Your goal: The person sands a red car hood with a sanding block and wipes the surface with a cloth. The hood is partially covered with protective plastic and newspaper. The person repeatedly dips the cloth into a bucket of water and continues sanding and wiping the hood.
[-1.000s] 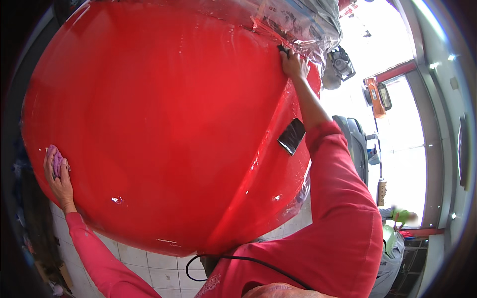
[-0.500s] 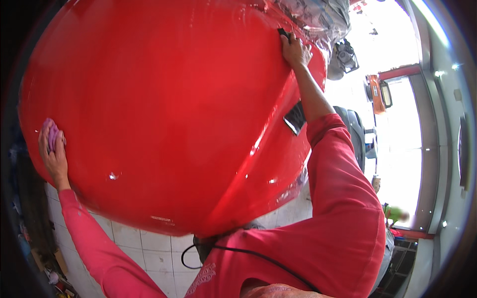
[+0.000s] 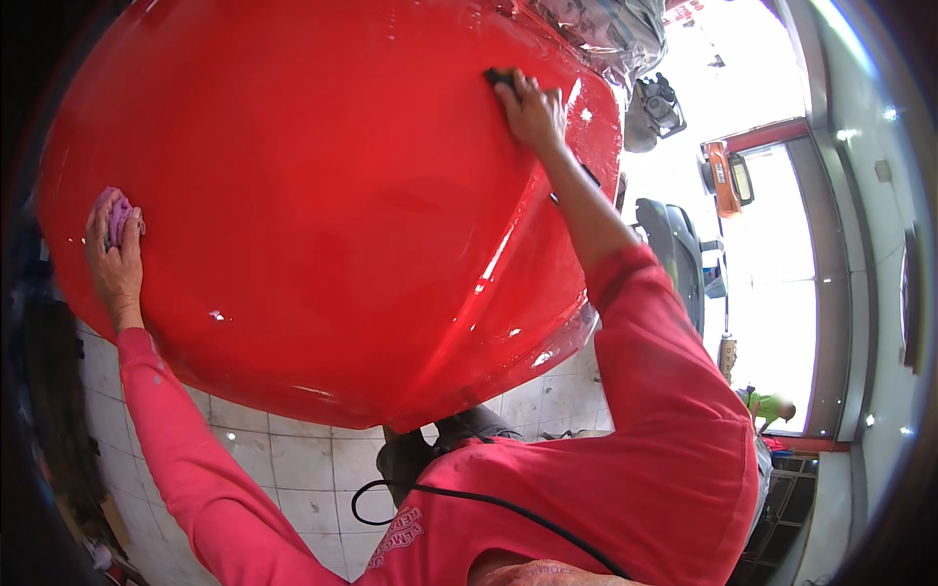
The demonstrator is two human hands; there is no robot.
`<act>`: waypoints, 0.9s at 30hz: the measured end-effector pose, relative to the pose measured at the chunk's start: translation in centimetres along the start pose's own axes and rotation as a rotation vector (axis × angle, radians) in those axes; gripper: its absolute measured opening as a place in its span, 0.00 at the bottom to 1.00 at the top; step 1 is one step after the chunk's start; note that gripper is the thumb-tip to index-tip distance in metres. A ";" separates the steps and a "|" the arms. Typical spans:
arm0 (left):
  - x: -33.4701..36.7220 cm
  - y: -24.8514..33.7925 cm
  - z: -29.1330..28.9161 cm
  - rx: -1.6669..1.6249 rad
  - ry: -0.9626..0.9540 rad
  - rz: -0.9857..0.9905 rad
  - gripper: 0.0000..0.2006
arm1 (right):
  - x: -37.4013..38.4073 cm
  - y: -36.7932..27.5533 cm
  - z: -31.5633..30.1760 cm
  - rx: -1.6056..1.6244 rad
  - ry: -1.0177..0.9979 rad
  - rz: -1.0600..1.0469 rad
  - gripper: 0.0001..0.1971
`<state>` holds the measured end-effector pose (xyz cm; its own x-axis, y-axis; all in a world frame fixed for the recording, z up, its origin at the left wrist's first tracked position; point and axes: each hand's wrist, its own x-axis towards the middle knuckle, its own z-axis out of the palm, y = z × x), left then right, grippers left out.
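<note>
A large glossy red car body panel (image 3: 322,195), bonnet-like in shape, spreads in front of me. My right hand (image 3: 535,115) is at its far right part, fingers closed on a small black block (image 3: 497,77) held against the paint. Toward the left edge, my left hand (image 3: 114,269) rests on the panel, its fingers wrapped round a bunched purple cloth (image 3: 120,219). Behind my right forearm lies a flat black piece (image 3: 590,176), mostly hidden.
Crinkled plastic sheeting (image 3: 616,34) covers something beyond the panel's far right. White floor tiles (image 3: 303,483) show below the near edge. A dark grey moulded part (image 3: 672,254) stands to the right. Farther off, a person in green (image 3: 767,404) bends near the bright opening.
My right hand has moved left across the panel with the black block. My left hand, still holding the cloth, has shifted slightly farther up. My forearm now hides most of the flat black piece.
</note>
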<state>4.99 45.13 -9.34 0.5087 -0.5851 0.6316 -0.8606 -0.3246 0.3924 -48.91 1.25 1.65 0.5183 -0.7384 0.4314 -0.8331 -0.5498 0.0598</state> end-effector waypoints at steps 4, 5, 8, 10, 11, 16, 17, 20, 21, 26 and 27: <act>-0.2 -1.2 -2.3 0.054 0.028 -0.005 0.22 | -3.0 -8.4 0.8 -0.017 -0.033 -0.020 0.34; -0.6 -1.8 -3.2 0.065 0.045 -0.009 0.22 | -7.0 -12.5 -1.3 0.005 -0.037 -0.128 0.35; -0.8 -0.7 -2.8 0.092 0.062 0.006 0.22 | -19.6 -16.7 -6.2 0.374 -0.063 -0.438 0.35; -0.5 0.0 -2.7 0.068 0.074 0.028 0.22 | -16.6 -14.5 -5.1 0.242 -0.031 -0.501 0.34; -0.5 -0.2 -3.3 0.073 0.078 0.037 0.22 | -13.8 -13.9 -4.1 0.191 -0.015 -0.538 0.33; 0.0 1.5 -2.5 0.059 0.049 0.016 0.21 | 8.3 -10.2 2.7 0.092 -0.029 -0.106 0.34; 0.1 1.9 -1.7 0.051 0.043 0.022 0.21 | 9.7 -9.8 3.4 0.050 -0.007 -0.046 0.33; 0.1 1.2 -3.3 0.100 0.022 0.013 0.21 | 6.2 -15.4 2.8 0.050 0.053 -0.111 0.31; -0.1 1.1 -3.6 0.124 0.030 0.013 0.21 | 2.6 -17.4 2.4 0.107 0.177 -0.233 0.29; -0.5 -0.6 -3.8 0.067 0.036 0.004 0.24 | -17.1 -28.7 -5.2 0.343 0.101 -0.663 0.34; -0.5 -2.0 -3.3 0.058 0.005 0.012 0.26 | -19.3 -30.1 -5.8 0.432 0.058 -0.715 0.37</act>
<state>6.49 48.53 -8.21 0.4984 -0.5851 0.6398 -0.8665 -0.3605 0.3453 -35.00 34.31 -3.22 0.8731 -0.1402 0.4670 -0.1538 -0.9881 -0.0090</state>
